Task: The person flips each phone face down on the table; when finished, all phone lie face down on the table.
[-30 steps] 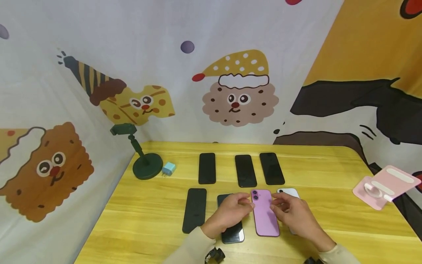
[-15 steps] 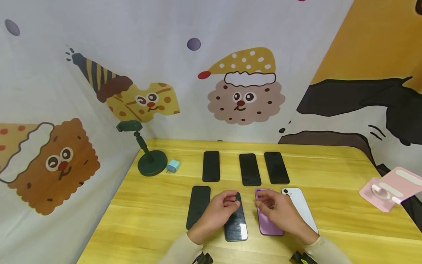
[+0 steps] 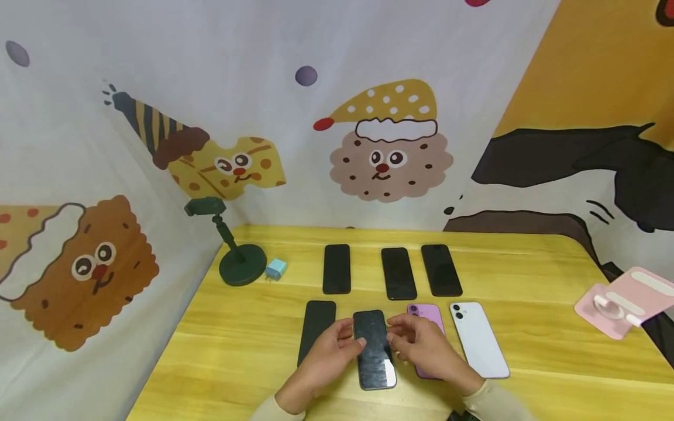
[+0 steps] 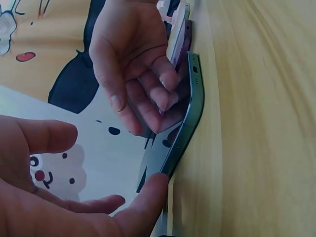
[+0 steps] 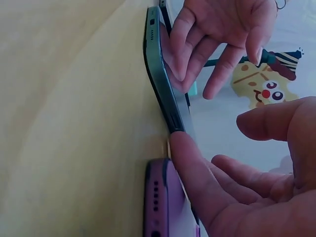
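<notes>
A dark phone (image 3: pixel 376 356) with a glossy face up lies between my two hands on the table. My left hand (image 3: pixel 330 351) is at its left long edge, and in the left wrist view a fingertip (image 4: pixel 160 182) touches that side, the thumb held apart. At the right edge, my right hand (image 3: pixel 425 349) has a fingertip (image 5: pixel 178 140) against the frame, its other fingers loosely bent. Under the right hand, a pink phone (image 3: pixel 433 313) lies back up, partly hidden. The left hand overlaps a black phone (image 3: pixel 317 321).
A white phone (image 3: pixel 480 339) lies back up on the right. Behind are three black phones, including the left one (image 3: pixel 337 269). A green stand (image 3: pixel 242 266) and a blue plug adapter (image 3: pixel 276 269) are at the back left, a pink stand (image 3: pixel 616 301) at the right edge.
Both hands have moved left, from the sides of the pink phone to those of the dark phone. The white phone is now fully visible.
</notes>
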Demonstrator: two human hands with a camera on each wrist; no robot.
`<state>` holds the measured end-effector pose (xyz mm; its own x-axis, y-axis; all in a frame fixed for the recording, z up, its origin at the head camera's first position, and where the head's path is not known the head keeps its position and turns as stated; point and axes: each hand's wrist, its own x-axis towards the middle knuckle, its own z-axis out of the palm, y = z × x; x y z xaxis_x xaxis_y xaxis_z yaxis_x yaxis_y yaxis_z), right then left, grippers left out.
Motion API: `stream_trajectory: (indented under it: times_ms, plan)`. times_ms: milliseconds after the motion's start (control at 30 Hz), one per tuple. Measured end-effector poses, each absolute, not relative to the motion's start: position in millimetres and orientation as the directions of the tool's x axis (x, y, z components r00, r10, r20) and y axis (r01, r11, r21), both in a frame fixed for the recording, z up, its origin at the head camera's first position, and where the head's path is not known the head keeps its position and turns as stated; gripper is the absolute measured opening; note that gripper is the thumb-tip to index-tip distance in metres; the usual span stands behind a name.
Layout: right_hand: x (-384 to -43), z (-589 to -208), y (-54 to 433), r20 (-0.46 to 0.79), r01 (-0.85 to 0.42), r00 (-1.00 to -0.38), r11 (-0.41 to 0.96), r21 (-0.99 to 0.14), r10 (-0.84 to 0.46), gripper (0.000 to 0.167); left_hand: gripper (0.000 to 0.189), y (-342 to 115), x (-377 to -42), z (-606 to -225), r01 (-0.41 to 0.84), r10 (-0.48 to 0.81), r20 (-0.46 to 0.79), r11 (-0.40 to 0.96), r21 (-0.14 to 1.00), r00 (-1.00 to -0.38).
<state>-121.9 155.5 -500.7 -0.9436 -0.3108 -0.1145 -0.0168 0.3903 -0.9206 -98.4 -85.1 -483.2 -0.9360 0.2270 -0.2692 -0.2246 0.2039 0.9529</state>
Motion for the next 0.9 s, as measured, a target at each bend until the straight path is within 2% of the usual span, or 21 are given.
stream_trajectory:
  times_ms: [333, 533, 733, 900]
  plan:
    - [-111, -500, 153, -0.173, 0.084, -0.941, 0.297, -0.951, -0.290, 0.045, 0.071, -83, -97, -484, -0.328, 0.233, -0.322, 0.014, 0.945, -0.918]
    - [-109, -496, 146, -0.211, 0.132, -0.936, 0.275, -0.952, -0.281, 0.049, 0.068, -84, -98, -483, -0.332, 0.215, -0.315, -0.050, 0.942, -0.924]
    - [-107, -495, 140, -0.196, 0.122, -0.950, 0.289, -0.949, -0.241, 0.046, 0.066, -83, -99, -485, -0.316, 0.190, -0.296, -0.087, 0.945, -0.936]
    - [-105, -495, 138, -0.207, 0.143, -0.946, 0.250, -0.958, -0.250, 0.046, 0.062, -80, -98, -488, -0.271, 0.209, -0.248, -0.087, 0.959, -0.946]
